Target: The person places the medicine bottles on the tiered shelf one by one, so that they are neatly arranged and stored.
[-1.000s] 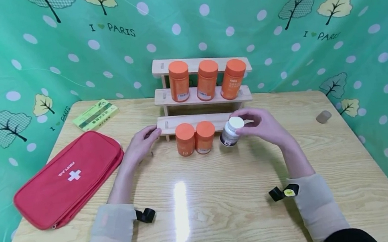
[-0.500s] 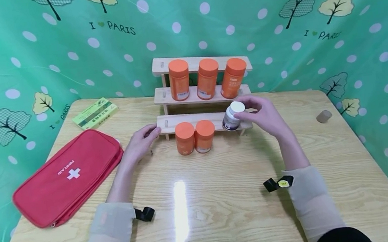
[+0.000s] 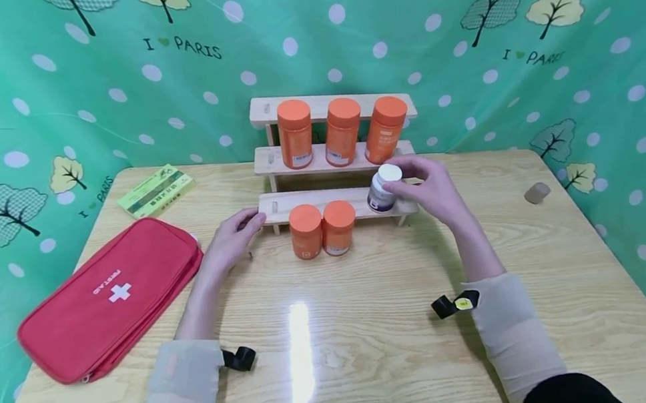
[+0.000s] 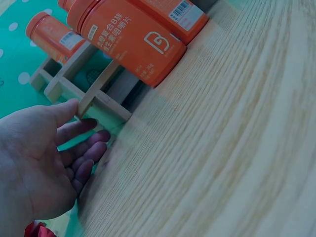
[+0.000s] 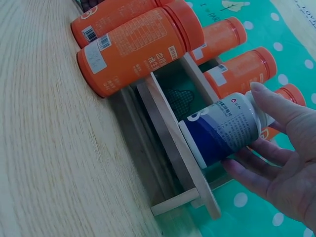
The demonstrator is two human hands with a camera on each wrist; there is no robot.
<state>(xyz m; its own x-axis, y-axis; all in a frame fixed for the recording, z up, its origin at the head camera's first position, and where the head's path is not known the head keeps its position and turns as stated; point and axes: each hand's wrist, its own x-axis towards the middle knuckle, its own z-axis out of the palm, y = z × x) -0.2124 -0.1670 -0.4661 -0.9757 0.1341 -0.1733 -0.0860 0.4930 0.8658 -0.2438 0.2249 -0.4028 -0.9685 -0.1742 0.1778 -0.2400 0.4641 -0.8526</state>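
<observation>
My right hand (image 3: 426, 185) pinches a white-capped pill bottle (image 3: 381, 193) near its neck, with the bottle over the right part of the lowest tier of a wooden stepped rack (image 3: 322, 196). In the right wrist view the bottle (image 5: 222, 129) has a blue-and-white label and its base meets the plank. At the rack's left end, my left hand (image 3: 233, 239) pinches the lowest plank between thumb and index finger, the other fingers loosely curled. Two orange bottles (image 3: 306, 234) stand on the table before the rack. Three more orange bottles (image 3: 341, 133) stand on the middle tier.
A red first-aid pouch (image 3: 111, 298) lies on the left of the table, with a green-and-yellow box (image 3: 155, 190) behind it. A small grey-brown object (image 3: 537, 192) sits at the far right. A green patterned curtain (image 3: 340, 45) hangs behind and at both sides.
My right hand has raised the white-capped bottle from in front of the rack and moved it back onto the lowest tier. My left hand has stayed at the rack's left end.
</observation>
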